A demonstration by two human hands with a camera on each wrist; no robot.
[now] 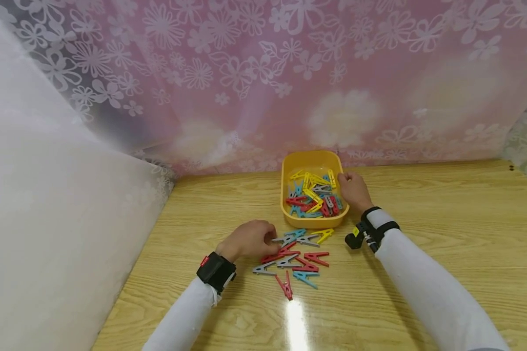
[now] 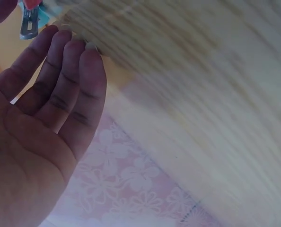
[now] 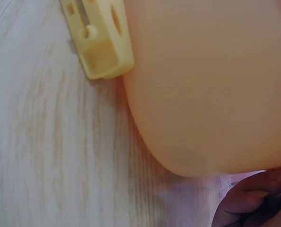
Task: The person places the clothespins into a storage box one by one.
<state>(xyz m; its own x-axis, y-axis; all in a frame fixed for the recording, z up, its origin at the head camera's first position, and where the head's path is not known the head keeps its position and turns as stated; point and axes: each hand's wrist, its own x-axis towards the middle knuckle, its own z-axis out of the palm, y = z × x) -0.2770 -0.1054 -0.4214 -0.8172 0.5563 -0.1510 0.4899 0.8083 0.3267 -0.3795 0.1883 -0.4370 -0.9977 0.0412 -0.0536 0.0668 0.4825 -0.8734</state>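
My left hand (image 1: 249, 240) reaches over loose plastic clothespins on the table, its fingers gently bent. In the left wrist view a grey clothespin (image 2: 30, 29) shows between the thumb and the fingers (image 2: 91, 85), apparently not pinched. Red clothespins (image 1: 317, 257), blue ones (image 1: 306, 278) and grey ones (image 1: 264, 268) lie spread beside that hand. My right hand (image 1: 354, 191) grips the right rim of a yellow plastic basket (image 1: 314, 223), which holds many mixed clothespins. In the right wrist view, curled fingers (image 3: 242, 203) meet the basket's edge, and a yellow clothespin (image 3: 102, 45) lies against its wall.
The wooden table (image 1: 443, 234) runs up to a pink flowered curtain (image 1: 246, 107) right behind the basket. A white sheet (image 1: 48, 195) hangs along the left side. Dark straps with devices are on both wrists.
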